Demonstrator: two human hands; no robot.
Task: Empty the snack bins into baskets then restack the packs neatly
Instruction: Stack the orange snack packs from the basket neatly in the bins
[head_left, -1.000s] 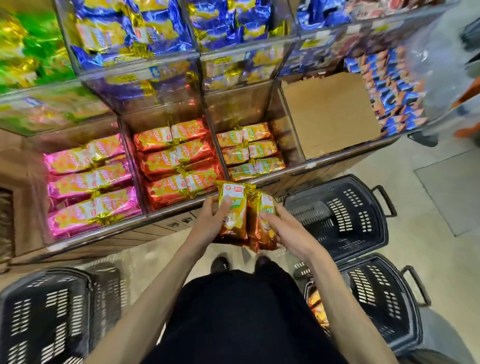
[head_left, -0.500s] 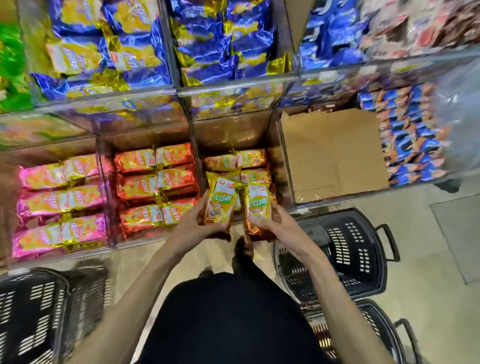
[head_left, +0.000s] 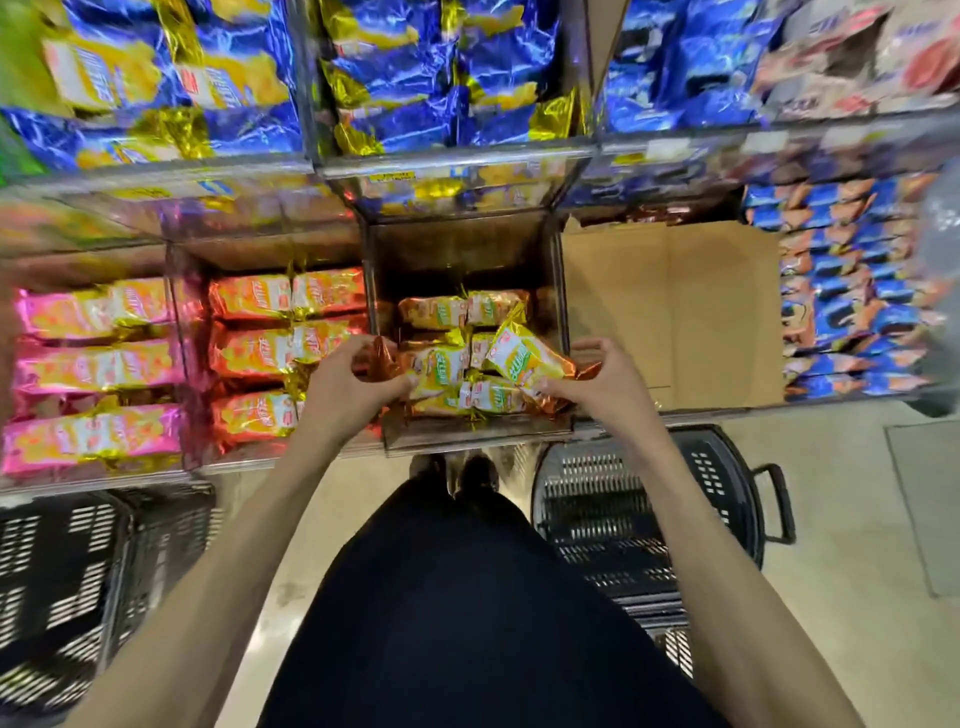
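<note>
— Changed since half a second back?

— Both hands now out over the middle bin (head_left: 470, 434), past its front lip. Packs no longer held upright side by side as before; now tipped flat over the stack. Bin looming larger and more central than earlier.

— Left hand (head_left: 349, 387)?

— Curled around the copper-foil end of one yellow pack (head_left: 435, 370), thumb and fingertips pinched on it; pack lying low, touching the packs under it.

— Right hand (head_left: 602, 385)?

— Half closed on the crimped end of a second yellow pack (head_left: 524, 358), tilted, its far corner raised above the stack.

— Look of the packs?

— Shiny yellow fronts with green lettering, gold and copper crimped ends. Stacked packs (head_left: 465, 309) lying in pairs behind and beneath the two held ones, filling only the front part of the bin; bare back wall behind.

— Neighbours?

— Orange packs (head_left: 285, 296) in the bin to the left, pink packs (head_left: 93, 364) further left, a cardboard sheet (head_left: 670, 312) in the bin to the right. Black basket (head_left: 644, 519) on the floor below the right arm, another basket (head_left: 57, 582) at lower left.
</note>
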